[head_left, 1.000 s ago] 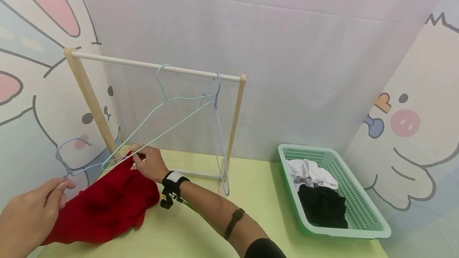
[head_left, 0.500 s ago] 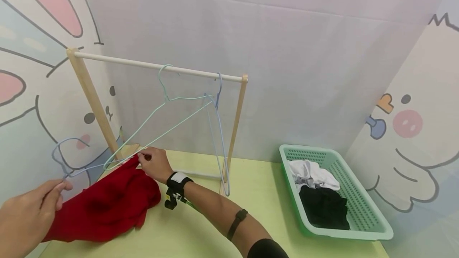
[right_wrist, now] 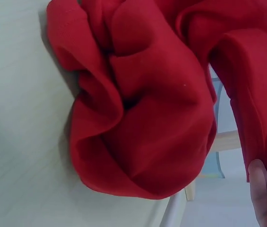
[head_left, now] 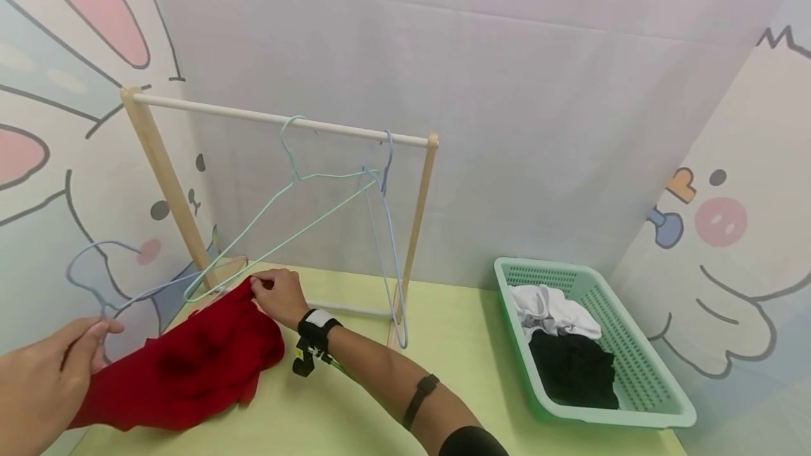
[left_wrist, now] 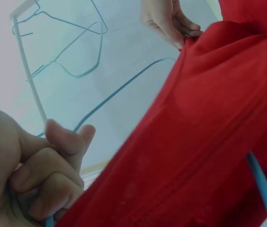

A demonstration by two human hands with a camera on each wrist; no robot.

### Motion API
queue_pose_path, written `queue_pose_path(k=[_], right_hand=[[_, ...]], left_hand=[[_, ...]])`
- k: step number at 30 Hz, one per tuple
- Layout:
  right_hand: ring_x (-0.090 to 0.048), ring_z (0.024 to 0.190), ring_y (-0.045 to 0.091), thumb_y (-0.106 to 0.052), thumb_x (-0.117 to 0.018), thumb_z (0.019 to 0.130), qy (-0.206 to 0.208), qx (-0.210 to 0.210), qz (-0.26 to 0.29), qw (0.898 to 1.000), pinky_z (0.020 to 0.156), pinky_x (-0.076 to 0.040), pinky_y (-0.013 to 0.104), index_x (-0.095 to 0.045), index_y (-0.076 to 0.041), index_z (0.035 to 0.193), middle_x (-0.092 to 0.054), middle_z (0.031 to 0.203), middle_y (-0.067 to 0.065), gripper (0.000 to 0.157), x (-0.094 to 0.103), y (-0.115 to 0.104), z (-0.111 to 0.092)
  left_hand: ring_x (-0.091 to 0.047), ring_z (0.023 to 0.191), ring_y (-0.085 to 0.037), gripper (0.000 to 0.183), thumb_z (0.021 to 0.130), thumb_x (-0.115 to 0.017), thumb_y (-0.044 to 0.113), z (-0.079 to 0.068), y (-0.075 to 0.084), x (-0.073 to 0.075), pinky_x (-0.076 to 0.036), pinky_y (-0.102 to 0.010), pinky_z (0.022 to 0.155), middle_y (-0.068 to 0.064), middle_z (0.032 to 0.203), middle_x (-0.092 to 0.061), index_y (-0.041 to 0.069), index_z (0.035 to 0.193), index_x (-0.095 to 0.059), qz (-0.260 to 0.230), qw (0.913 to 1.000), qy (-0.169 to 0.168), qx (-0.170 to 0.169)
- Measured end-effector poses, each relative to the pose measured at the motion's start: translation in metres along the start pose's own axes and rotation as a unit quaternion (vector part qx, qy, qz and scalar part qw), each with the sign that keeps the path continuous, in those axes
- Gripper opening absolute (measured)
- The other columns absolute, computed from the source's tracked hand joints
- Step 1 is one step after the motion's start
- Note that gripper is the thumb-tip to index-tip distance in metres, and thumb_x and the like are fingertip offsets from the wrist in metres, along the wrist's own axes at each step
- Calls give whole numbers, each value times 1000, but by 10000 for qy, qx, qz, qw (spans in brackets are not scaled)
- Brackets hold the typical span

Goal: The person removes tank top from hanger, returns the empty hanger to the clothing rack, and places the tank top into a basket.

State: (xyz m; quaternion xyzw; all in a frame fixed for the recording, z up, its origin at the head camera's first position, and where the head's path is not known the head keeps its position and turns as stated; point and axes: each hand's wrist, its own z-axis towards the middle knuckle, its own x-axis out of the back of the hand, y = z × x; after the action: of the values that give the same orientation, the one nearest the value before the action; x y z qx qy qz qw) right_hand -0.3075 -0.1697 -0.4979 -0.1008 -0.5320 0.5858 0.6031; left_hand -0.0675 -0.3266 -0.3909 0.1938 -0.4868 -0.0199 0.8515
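My left hand [head_left: 53, 378] holds a blue wire clothes hanger [left_wrist: 110, 98] just below its hook, at the left of the head view. A red garment [head_left: 190, 371] lies bunched on the table, its upper edge raised toward the rack. Between thumb and fingers, my right hand [head_left: 281, 295] pinches the far corner of that edge. One shoulder of the hanger slants up behind the cloth toward the right hand. In the left wrist view another piece of blue wire shows at lower right against the red cloth. The rest of the hanger is hidden by the garment.
A wooden rack [head_left: 241, 113] stands behind the hands, with a green hanger [head_left: 253, 214] and another blue hanger [head_left: 393, 245] on its rod. The green one hangs close above the right hand. At right, a green basket [head_left: 608, 414] holds white cloth [head_left: 551, 308] and black cloth [head_left: 573, 368].
My left hand has drawn left with the hanger, and more of its shoulder shows above the cloth. The right hand has shifted slightly right and down, still pinching the red garment.
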Motion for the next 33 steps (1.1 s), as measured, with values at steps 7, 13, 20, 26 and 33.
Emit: queue_pose_path(k=[7, 13, 20, 26, 33], right_hand=[[-56, 64, -11, -18, -57, 99, -119, -193, 105, 9997, 61, -47, 8, -75, -10, 110, -72, 85, -5, 23, -2, -1, -5], [-57, 69, -11, -18, -56, 100, -188, -112, -68, 9997, 64, -46, 7, -75, -11, 110, -72, 91, -5, 23, -1, -2, -8], [-61, 89, -5, -21, -54, 101, -195, 189, -590, 9979, 74, -42, 4, -75, -13, 112, -72, 102, -6, 25, 1, 0, -9], [-61, 91, -4, -22, -52, 102, -284, 365, -693, 9965, 75, -41, 4, -74, -12, 113, -72, 104, -5, 27, 3, -1, -11], [-62, 91, -4, -20, -52, 101, -410, 537, -772, 9947, 75, -42, 3, -74, -11, 113, -72, 104, -4, 26, 6, -2, -16]], left_hand=[[-38, 54, -18, 27, 106, -40, 18, -2, 0, -3, -32, -22, 44, -5, 67, -44, -2, 110, -58, -32, 9998, -9, 193], [-33, 50, -20, 32, 108, -35, 23, -3, 3, -5, -30, -24, 42, -5, 62, -39, -1, 113, -55, -108, 9990, -39, 433], [-34, 52, -19, 30, 107, -37, 23, 1, -2, -8, -34, -24, 43, -5, 69, -45, 0, 115, -55, -281, 9978, -414, 428], [-42, 59, -17, 29, 107, -40, 22, 3, -5, -14, -39, -22, 47, -6, 70, -46, -2, 111, -56, -732, 9957, -485, 296], [-43, 61, -13, 32, 108, -37, 25, 8, -11, -18, -40, -23, 48, -7, 74, -49, -2, 108, -55, -1219, 9886, -843, 259]])
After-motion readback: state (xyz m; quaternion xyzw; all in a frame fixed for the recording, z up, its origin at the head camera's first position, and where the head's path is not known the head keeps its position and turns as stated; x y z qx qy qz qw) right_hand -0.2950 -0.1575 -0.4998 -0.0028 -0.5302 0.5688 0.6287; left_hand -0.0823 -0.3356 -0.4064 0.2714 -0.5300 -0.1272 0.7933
